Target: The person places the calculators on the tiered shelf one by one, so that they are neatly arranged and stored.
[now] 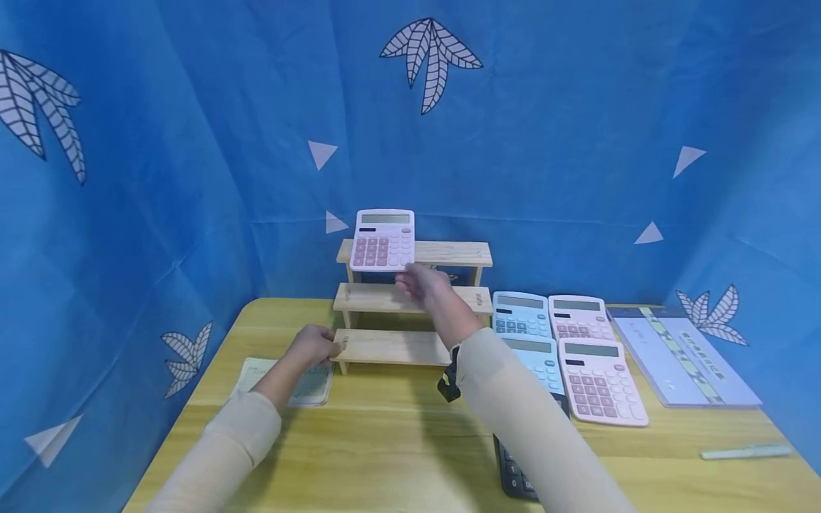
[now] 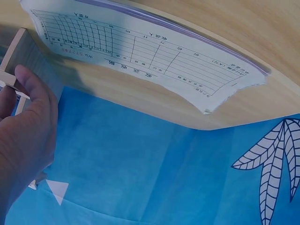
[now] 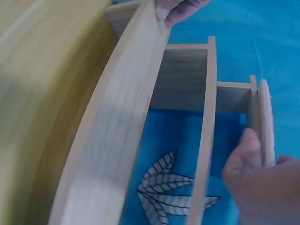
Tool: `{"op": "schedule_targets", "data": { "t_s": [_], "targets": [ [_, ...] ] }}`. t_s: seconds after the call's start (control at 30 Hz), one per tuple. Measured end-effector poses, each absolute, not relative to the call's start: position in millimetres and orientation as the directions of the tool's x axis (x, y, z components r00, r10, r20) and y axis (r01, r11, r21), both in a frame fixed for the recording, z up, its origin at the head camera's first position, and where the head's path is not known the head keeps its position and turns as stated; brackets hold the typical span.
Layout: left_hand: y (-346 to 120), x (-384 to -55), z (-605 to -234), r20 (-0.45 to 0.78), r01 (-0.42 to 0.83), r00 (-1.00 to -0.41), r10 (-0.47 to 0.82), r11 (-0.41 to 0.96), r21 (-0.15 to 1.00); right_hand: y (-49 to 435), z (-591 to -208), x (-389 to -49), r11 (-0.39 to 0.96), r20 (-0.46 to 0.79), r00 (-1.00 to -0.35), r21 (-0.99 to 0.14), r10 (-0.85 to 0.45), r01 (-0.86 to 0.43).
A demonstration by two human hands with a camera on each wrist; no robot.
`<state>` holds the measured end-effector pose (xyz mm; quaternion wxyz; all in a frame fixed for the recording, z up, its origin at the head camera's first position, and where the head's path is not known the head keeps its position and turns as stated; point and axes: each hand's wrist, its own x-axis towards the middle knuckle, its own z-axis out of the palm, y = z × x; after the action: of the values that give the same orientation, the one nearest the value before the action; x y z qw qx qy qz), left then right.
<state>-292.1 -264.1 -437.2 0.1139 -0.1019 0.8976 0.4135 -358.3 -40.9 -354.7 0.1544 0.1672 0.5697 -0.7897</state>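
Observation:
A white-and-pink calculator [image 1: 383, 240] leans upright at the left of the top step of a three-step wooden rack [image 1: 391, 347]. My right hand [image 1: 425, 283] pinches its lower right corner; the right wrist view shows the calculator [image 3: 266, 122] edge-on, the thumb on one side and fingers partly hidden behind it. At the left end of the lowest step, my left hand [image 1: 314, 347] grips the board between thumb and fingers, as the left wrist view also shows of that hand [image 2: 33, 122]. The two lower steps carry nothing.
Blue calculators [image 1: 522, 313] and pink calculators [image 1: 603, 381] lie right of the rack, with a black calculator [image 1: 513, 470] partly under my right sleeve. Farther right are a notebook [image 1: 680, 356] and pen [image 1: 747, 452]. A printed form pad [image 1: 314, 388] lies left.

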Motion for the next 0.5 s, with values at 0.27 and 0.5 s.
{"op": "schedule_targets", "data": {
  "t_s": [0.27, 0.5],
  "targets": [
    [-261, -291, -440, -0.286, -0.278, -0.954, -0.092, 0.632, 0.723, -16, -349, -322, 0.166, -0.362, -0.927, -0.924, -0.096, 0.344],
    [-264, -292, -441, -0.271, -0.262, -0.959, -0.083, 0.620, 0.740, 17, -358, -300, 0.309, -0.278, -0.953, -0.923, -0.118, 0.231]
  ]
}}
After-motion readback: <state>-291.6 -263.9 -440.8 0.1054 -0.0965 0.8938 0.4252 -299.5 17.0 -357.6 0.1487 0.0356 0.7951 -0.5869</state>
